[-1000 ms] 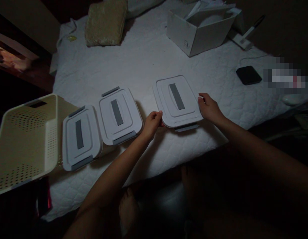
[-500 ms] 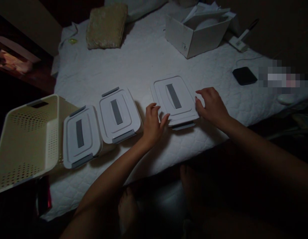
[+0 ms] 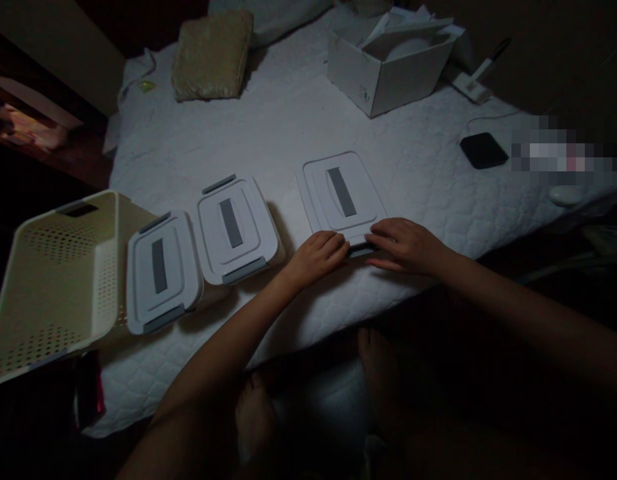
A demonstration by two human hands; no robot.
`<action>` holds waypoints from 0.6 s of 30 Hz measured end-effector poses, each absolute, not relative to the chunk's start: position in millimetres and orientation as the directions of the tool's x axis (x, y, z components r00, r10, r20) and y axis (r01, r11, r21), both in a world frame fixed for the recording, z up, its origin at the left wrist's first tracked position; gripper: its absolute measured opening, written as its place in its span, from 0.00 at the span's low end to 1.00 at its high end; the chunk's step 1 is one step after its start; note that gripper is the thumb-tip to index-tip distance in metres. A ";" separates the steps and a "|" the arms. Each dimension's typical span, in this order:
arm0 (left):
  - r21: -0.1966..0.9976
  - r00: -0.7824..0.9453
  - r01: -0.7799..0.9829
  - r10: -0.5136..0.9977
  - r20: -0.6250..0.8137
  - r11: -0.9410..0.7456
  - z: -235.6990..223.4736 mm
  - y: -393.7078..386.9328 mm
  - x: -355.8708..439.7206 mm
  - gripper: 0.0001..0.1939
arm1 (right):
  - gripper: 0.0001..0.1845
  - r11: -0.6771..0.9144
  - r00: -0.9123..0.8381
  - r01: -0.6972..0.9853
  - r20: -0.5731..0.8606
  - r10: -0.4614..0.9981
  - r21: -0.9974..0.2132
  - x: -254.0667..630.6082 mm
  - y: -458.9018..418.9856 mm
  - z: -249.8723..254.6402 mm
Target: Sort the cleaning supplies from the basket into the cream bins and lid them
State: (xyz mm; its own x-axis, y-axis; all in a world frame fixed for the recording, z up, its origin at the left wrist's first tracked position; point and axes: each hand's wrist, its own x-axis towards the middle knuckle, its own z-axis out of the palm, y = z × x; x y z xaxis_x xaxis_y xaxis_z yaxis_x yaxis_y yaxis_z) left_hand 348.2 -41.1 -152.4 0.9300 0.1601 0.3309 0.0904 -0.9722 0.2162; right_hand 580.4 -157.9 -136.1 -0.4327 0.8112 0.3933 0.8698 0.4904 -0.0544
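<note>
A white lidded storage box [image 3: 318, 183] with a grey strip on its lid sits on the bed in front of me. My left hand [image 3: 322, 257] is closed over the near left corner of the lid, fingers on the rim. At the near right corner, my right hand [image 3: 406, 245] grips the same edge, fingers on top and thumb below. Between the hands shows part of a grey latch [image 3: 362, 249]. Two similar boxes stand to the left: a nearer-left storage box [image 3: 181, 267] and a middle storage box [image 3: 253, 230], both with lids on and grey latches.
A cream perforated basket [image 3: 106, 280] stands at the far left edge of the white quilted bed [image 3: 268, 127]. Farther back are a tan cushion [image 3: 213, 57] and a white carton [image 3: 351, 73] with papers. A black flat device [image 3: 483, 151] lies right.
Both hands have come from the sides of the right-hand box to its near edge and closed on the lid rim by the latch. The boxes have stayed in place.
</note>
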 end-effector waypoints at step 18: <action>0.236 0.926 0.128 0.201 0.319 -0.963 -161.5 -40.8 349.0 0.11 | 0.17 0.361 -0.312 0.928 0.330 0.891 -0.097 575.8 -156.2 -160.5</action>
State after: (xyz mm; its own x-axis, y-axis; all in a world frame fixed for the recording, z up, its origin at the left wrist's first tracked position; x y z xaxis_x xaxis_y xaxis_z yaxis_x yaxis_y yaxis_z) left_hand 349.0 -40.8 -161.5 0.9262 0.2013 0.3187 0.1280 -0.9632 0.2363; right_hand 575.8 -156.2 -160.5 -0.3122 0.8909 0.3300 0.9275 0.3610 -0.0969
